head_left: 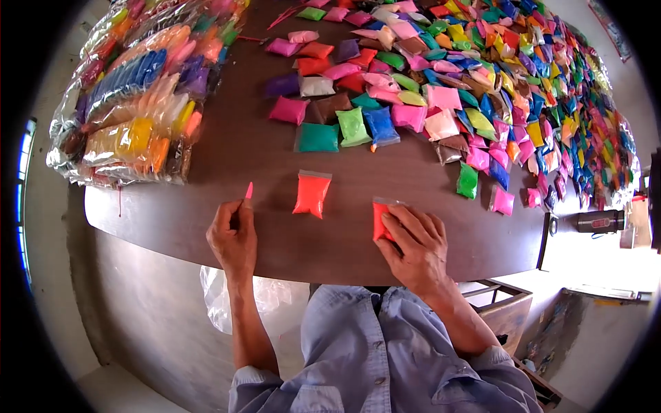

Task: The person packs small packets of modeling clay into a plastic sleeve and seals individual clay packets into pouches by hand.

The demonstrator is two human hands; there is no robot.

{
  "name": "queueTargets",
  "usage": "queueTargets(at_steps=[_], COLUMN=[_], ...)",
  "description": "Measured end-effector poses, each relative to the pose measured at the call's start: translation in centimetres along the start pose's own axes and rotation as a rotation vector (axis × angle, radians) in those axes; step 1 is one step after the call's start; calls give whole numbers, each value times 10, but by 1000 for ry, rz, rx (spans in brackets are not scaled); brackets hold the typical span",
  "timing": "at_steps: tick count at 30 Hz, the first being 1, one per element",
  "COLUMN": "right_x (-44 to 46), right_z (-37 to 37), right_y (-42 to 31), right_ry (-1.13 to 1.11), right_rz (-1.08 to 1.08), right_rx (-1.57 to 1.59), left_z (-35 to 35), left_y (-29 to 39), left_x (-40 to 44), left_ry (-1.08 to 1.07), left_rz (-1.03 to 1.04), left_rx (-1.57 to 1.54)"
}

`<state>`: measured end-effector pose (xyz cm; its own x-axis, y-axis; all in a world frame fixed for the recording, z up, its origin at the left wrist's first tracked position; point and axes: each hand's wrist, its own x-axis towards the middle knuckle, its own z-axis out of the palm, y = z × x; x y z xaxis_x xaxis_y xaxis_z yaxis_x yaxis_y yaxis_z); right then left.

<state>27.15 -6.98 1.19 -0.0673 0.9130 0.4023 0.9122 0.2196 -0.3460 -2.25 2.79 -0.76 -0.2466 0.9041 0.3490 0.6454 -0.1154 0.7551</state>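
Near the table's front edge, my left hand (235,233) is closed in a pinch around a thin, pointed pink plastic piece (249,190) that sticks up above the fingers. My right hand (418,242) grips a small red-orange packet (379,220) at the table's surface, its fingers covering the packet's right side. Between the hands, a similar red-orange packet (312,195) lies flat, apart from both. Farther back are a teal packet (318,138), a light green packet (353,127) and a blue packet (381,126), side by side.
A large heap of small coloured packets (496,82) spreads over the table's back and right. Bundled clear bags of coloured packets (131,110) are stacked at the left. A dark flask (600,221) lies beyond the right edge. Clear plastic (265,303) hangs below the front edge.
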Motion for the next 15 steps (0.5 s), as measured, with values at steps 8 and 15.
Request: queueTargets(at_steps=[8, 15], right_x=[50, 54], right_z=[40, 42], right_y=[-22, -27], right_ry=[47, 39], right_rz=[-89, -105], right_rx=[43, 50], left_z=[-3, -3], left_y=[-1, 6], left_x=[3, 6], left_ry=[-24, -20], left_rz=[-25, -42], left_rx=[-57, -89])
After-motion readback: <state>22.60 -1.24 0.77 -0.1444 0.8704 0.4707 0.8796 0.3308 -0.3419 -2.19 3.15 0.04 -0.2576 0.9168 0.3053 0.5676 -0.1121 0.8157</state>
